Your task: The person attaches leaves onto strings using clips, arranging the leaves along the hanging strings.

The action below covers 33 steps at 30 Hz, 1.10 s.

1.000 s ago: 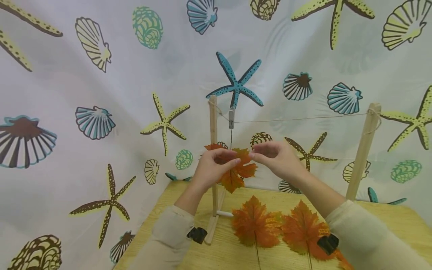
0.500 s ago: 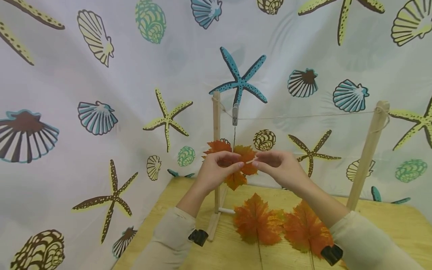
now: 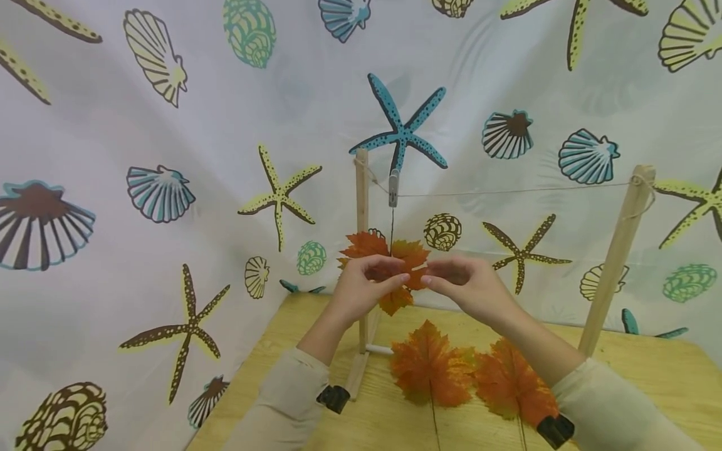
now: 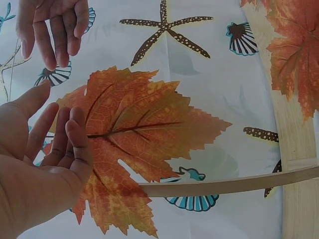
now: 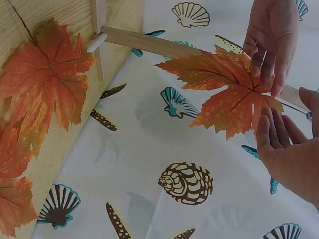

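An orange maple leaf (image 3: 410, 254) hangs stem-up from a grey clothespin (image 3: 393, 189) near the left end of a string (image 3: 507, 190). My left hand (image 3: 361, 285) is at the leaf, its relaxed fingers overlapping the leaf's stem end in the left wrist view, thumb apart from them. My right hand (image 3: 476, 288) is just to the right of the leaf, fingers loosely bent and thumb spread away. In the right wrist view both hands flank the leaf (image 5: 224, 89) near its stem, and neither pinches it.
The string runs between a left wooden post (image 3: 362, 194) and a right wooden post (image 3: 615, 263). Two maple leaves, one on the left (image 3: 425, 369) and one on the right (image 3: 514, 382), lie on the wooden table (image 3: 474, 432). A shell-and-starfish patterned cloth (image 3: 214, 113) hangs behind.
My right hand has moved slightly left and down toward the hanging leaf, closer to my left hand. The left hand stays at the leaf. The head view has shifted a little.
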Each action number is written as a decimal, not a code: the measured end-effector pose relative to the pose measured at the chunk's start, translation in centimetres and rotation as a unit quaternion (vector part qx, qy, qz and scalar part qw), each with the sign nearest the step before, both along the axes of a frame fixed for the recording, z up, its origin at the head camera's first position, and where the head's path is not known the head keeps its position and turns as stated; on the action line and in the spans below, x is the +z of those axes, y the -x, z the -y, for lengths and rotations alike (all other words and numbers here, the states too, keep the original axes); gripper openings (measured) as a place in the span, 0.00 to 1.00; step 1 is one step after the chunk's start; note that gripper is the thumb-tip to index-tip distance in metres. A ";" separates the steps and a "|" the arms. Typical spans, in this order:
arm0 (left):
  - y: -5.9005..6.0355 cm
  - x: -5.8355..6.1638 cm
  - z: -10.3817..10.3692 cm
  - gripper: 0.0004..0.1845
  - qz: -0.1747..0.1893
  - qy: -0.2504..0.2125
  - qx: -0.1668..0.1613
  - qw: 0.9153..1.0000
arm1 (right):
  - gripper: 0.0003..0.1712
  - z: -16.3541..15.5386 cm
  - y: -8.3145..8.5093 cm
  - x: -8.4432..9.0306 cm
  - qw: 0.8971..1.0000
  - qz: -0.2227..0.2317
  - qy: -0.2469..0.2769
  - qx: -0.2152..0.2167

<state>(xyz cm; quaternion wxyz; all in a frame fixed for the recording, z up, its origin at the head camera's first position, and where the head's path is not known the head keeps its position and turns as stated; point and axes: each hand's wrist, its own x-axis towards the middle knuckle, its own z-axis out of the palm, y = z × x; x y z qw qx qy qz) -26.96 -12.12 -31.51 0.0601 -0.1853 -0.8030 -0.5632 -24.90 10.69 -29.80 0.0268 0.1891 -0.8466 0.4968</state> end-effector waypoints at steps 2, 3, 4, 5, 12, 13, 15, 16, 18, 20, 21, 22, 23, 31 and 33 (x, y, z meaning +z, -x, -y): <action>0.1 -0.2 -0.1 0.17 0.004 -0.002 0.001 1.000 | 0.29 -0.1 0.0 -0.3 1.000 0.003 -0.001 0.000; 0.1 -0.3 -0.1 0.17 0.005 -0.003 0.000 1.000 | 0.29 -0.2 0.0 -0.4 1.000 0.006 -0.002 -0.001; 0.2 -0.4 0.0 0.17 0.005 -0.005 0.000 1.000 | 0.29 -0.2 0.0 -0.4 1.000 0.009 -0.002 -0.002; 0.2 -0.5 0.0 0.17 0.005 -0.006 0.001 1.000 | 0.29 -0.3 0.0 -0.5 1.000 0.012 -0.003 -0.003; 0.3 -1.5 0.1 0.17 0.012 -0.009 0.003 1.000 | 0.29 -0.4 -0.2 -1.3 1.000 0.015 -0.009 -0.003; 0.2 -1.7 0.1 0.18 0.013 -0.008 0.003 1.000 | 0.29 -0.4 -0.3 -1.4 1.000 0.015 -0.011 -0.002; 0.3 -2.0 0.1 0.18 0.014 -0.007 0.005 1.000 | 0.29 -0.4 -0.4 -1.7 1.000 0.013 -0.012 0.001; 0.3 -2.1 0.1 0.18 0.014 -0.006 0.007 1.000 | 0.29 -0.5 -0.4 -1.8 1.000 0.012 -0.012 0.002; 0.3 -2.3 0.0 0.17 0.012 -0.004 0.011 1.000 | 0.29 -0.4 -0.4 -2.0 1.000 0.012 -0.009 0.003; 0.2 -2.5 -0.1 0.17 0.013 -0.002 0.011 1.000 | 0.30 -0.5 -0.5 -2.1 1.000 0.014 -0.006 0.003; 0.1 -2.5 -0.2 0.16 0.013 -0.001 0.009 1.000 | 0.30 -0.5 -0.4 -2.2 1.000 0.013 -0.005 0.004; 0.1 -2.5 -0.3 0.16 0.013 0.000 0.007 1.000 | 0.30 -0.5 -0.5 -2.2 1.000 0.016 -0.004 0.000; 0.1 -2.5 -0.4 0.16 0.012 0.001 0.004 1.000 | 0.30 -0.5 -0.5 -2.2 1.000 0.016 -0.003 -0.001; 0.1 -3.1 -0.3 0.17 0.024 -0.009 -0.008 1.000 | 0.28 -0.4 -1.0 -2.8 1.000 0.028 0.003 0.006; 0.2 -3.5 -0.3 0.17 0.024 -0.009 -0.012 1.000 | 0.27 -0.4 -1.2 -3.0 0.999 0.032 0.004 0.010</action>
